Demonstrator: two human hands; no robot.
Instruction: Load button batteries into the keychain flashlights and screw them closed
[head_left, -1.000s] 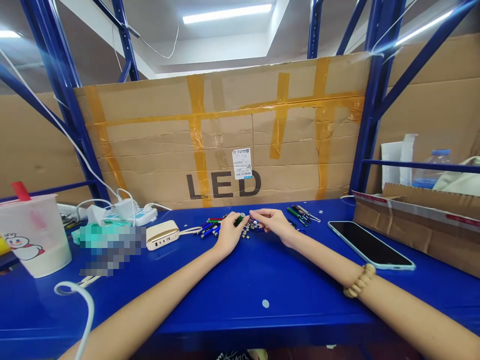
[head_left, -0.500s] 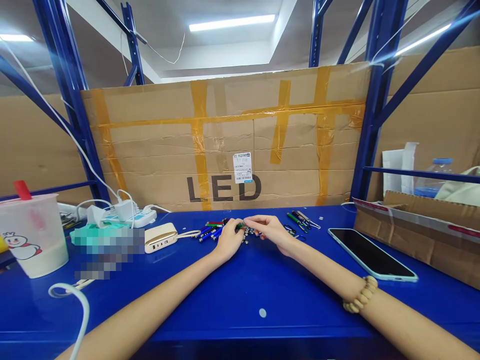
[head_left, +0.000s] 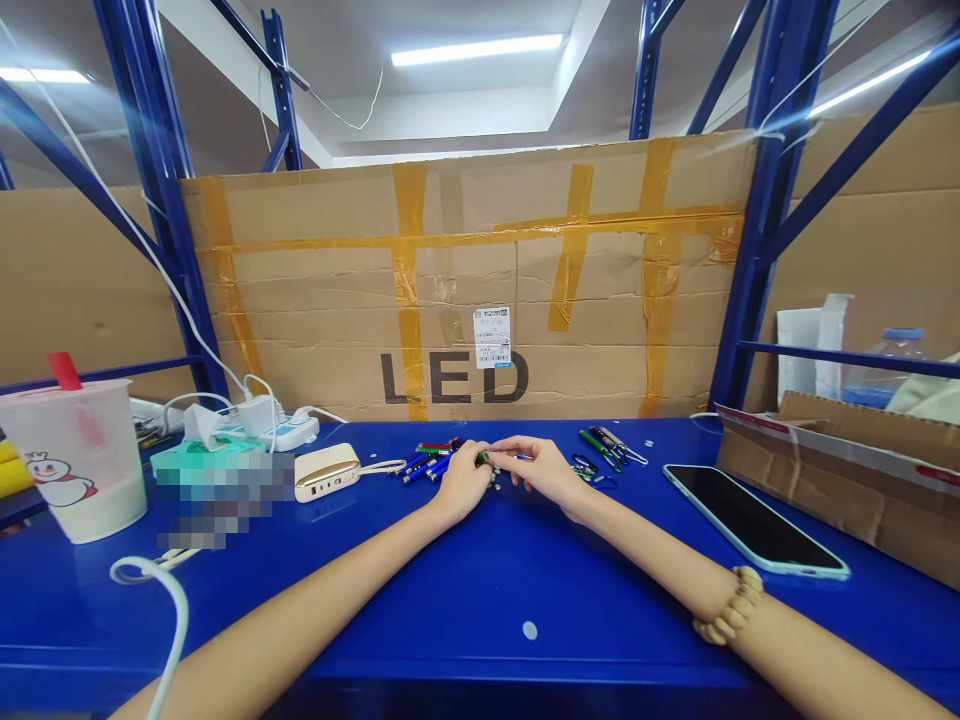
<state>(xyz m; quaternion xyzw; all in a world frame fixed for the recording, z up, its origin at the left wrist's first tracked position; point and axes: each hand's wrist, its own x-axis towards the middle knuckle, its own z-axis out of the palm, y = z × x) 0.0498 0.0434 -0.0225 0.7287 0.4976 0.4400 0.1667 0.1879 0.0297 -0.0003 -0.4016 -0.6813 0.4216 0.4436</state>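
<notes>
Blue steel racking rises behind a large taped cardboard sheet printed "LED", and below it runs the blue metal worktop. On the right of the worktop sits a low cardboard box, with a smartphone lying face up just beside it. On the left stand a plastic cup with a red-topped straw, a power strip and a cream power bank. At the middle of the far edge, the left hand and right hand meet just in front of a loose row of small flashlights, with metal carabiners lying past the right hand. The left fingers pinch narrowly on a small dark-green cylinder, held over a few tiny metal parts. The right fingers reach in narrowly, touching or just beside the cylinder; whether they grip anything cannot be told.
</notes>
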